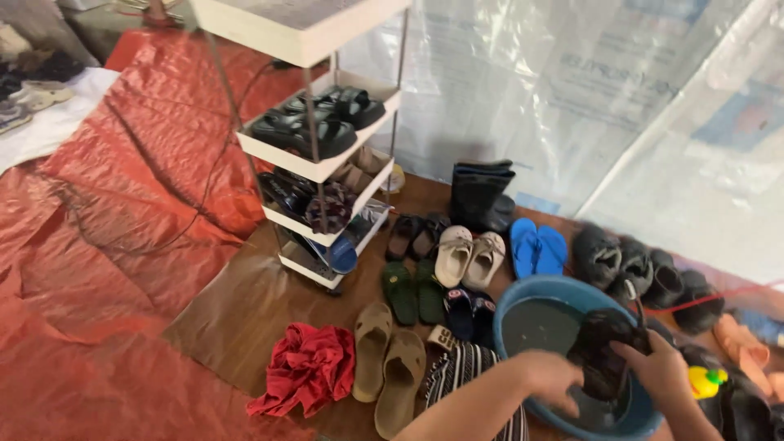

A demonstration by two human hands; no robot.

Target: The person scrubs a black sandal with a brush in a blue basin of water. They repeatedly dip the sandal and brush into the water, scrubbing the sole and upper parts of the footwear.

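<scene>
- Two hands, both busy over a blue basin (508,304) of dark water.
- Right hand (657,369): fingers closed around a wet black shoe (603,347), held up just above the water.
- Left hand (554,377): down at the near side of the shoe, touching its lower edge; fingers bent, but could not tell if gripping or only pressing.
- Just right of the right fingers: a small yellow toy (704,380).
- Left of the left fingers: a striped cloth (465,369), then tan slippers (387,359), then a red rag (309,367) on the brown floor.
- Past the fingers, across the basin: blue flip-flops (537,247), cream sandals (469,255), green slippers (413,291), dark shoes (627,263) in a row.
- Farther off, up and left of the fingers: black boots (480,194) and a white shoe rack (325,167) with dark sandals on its shelves.
- Far to the left of both hands: a wide red sheet (122,212).
</scene>
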